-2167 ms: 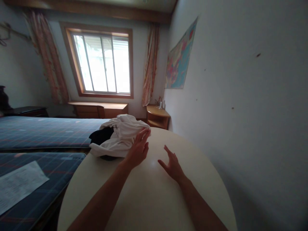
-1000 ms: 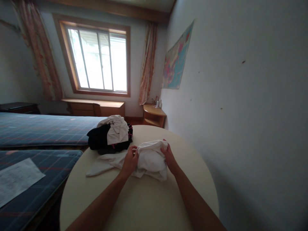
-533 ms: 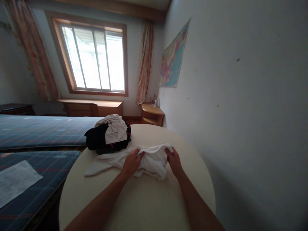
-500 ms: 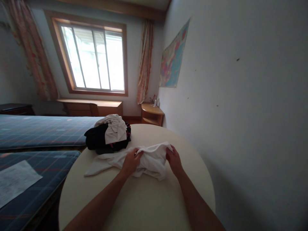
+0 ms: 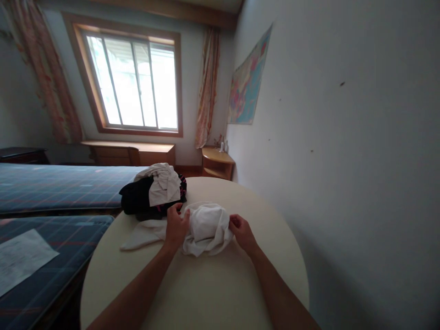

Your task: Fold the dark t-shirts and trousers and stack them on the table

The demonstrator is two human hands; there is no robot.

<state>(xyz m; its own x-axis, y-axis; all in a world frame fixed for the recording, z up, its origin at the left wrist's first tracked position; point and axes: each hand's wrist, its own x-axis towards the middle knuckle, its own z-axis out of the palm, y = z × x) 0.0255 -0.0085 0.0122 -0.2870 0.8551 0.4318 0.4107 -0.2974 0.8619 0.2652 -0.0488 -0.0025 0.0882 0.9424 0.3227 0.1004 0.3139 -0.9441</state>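
A crumpled white garment (image 5: 208,224) lies bunched on the round cream table (image 5: 220,293), with one tapered part stretching out to the left beyond my left wrist. Its exact kind does not show. My right hand (image 5: 242,231) pinches the garment's right edge between thumb and fingers. At the left side of the bunched cloth is my left hand (image 5: 177,227), thumb and fingers apart with a gap between them. Just behind that hand sits a pile of dark clothes (image 5: 135,197), with a wrinkled off-white cloth (image 5: 165,185) draped over the top.
Two plaid mattresses (image 5: 68,185) stand left of the table, and a paper sheet (image 5: 25,261) lies on the nearer one. A white wall (image 5: 343,192) rises close on the right. Beyond the table are a wooden corner shelf (image 5: 218,156) and a desk (image 5: 151,147) under the window.
My left hand has let go of the garment and shifted left. The right hand has moved slightly left and down. The cloth, held stretched between both hands before, now sits in a rounder bunch.
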